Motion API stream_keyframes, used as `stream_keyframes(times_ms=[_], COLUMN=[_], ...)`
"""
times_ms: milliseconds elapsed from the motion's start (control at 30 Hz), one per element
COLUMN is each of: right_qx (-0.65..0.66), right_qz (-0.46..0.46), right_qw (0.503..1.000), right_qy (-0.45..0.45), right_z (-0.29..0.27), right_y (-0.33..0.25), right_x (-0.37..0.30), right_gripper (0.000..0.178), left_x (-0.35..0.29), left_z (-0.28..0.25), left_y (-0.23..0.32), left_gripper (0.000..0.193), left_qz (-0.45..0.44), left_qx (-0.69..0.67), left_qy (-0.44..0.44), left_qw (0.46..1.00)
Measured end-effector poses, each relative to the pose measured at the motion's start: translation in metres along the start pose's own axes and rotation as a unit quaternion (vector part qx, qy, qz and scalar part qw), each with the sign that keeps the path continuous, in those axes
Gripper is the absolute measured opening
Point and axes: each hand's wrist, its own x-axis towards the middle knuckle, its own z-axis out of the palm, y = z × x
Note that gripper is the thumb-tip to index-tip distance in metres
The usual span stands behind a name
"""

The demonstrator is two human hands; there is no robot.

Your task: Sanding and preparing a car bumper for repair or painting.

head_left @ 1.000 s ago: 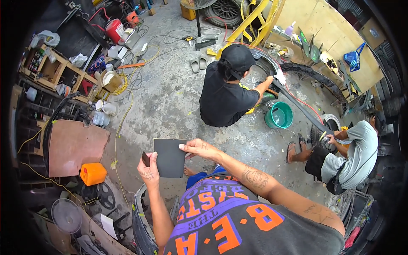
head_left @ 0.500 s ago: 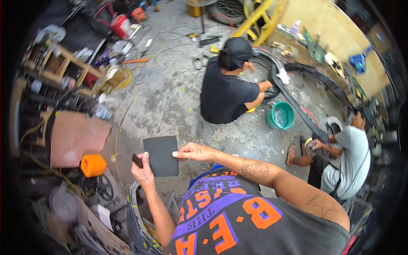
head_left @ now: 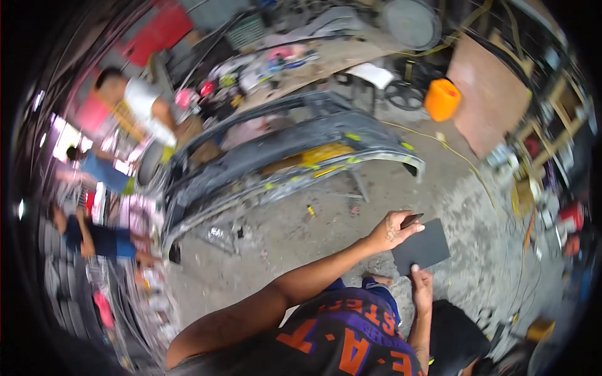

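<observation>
A square dark grey sheet of sandpaper (head_left: 429,246) is stretched between my two hands. My left hand (head_left: 392,233) pinches its upper left corner and also carries a small, thin, dark piece (head_left: 411,220) between the fingers; its exact kind is unclear. My right hand (head_left: 422,288) grips the lower edge with the thumb on top. Ahead and to the left, a grey, partly sanded car bumper (head_left: 263,147) rests on a metal stand (head_left: 359,183), apart from both hands.
An orange jerrycan (head_left: 443,100) stands by a brown board (head_left: 492,94) at the upper right. A yellow cord (head_left: 448,148) crosses the floor. Several people are at the far left, one in a white shirt (head_left: 147,109). A person in black (head_left: 453,332) is close at lower right.
My view and body have swung left, bringing the bumper and the people at the left into sight. The sandpaper stays in both hands and is now tilted.
</observation>
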Motion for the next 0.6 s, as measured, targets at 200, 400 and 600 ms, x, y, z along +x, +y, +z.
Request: stream_keyframes(times_ms=[200, 400, 600], right_qx=[-0.120, -0.128, -0.146], right_qz=[0.019, -0.017, 0.066], right_qw=[0.981, 0.887, 0.741], right_qy=[-0.152, -0.443, -0.652], right_z=[0.088, 0.152, 0.231], right_y=[-0.041, -0.071, -0.079], right_x=[0.022, 0.064, 0.098], right_gripper=[0.049, 0.041, 0.039], left_x=[-0.078, -0.116, -0.178], left_z=[-0.093, -0.140, -0.175], left_y=[-0.005, 0.002, 0.001], left_gripper=[0.029, 0.027, 0.027], left_qz=[-0.079, -0.099, -0.118], left_qx=[0.041, 0.024, 0.044], left_qy=[0.185, 0.369, 0.536], left_qw=[0.979, 0.924, 0.835])
